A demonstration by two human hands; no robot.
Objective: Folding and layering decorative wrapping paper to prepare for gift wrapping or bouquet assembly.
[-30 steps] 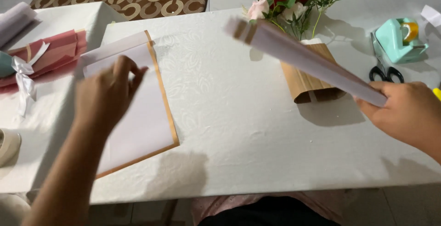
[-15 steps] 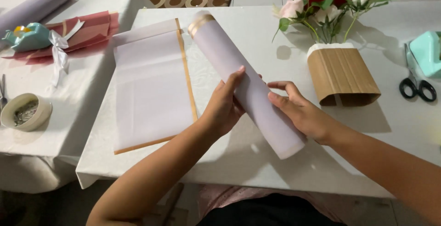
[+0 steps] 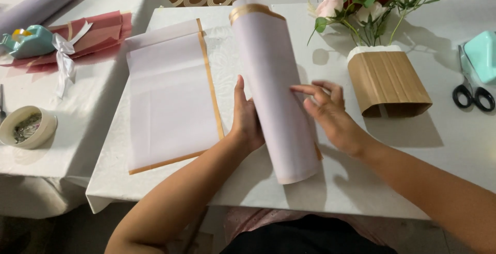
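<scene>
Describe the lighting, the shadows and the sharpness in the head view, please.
Head view: soft, even light, no strong glare on the white table; soft shadows fall toward the camera beside the brown wrapped bouquet and under the paper roll; left hand, right hand and roll look sharp, without motion blur; table edges bend slightly, a wide-lens effect.

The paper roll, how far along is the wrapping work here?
Done: one flat sheet with gold edging lies cut on the table. In hand: the left hand and right hand steady the paper roll, rolled up. Left: the flowers stand unwrapped in the brown sleeve; scissors lie untouched.
</scene>
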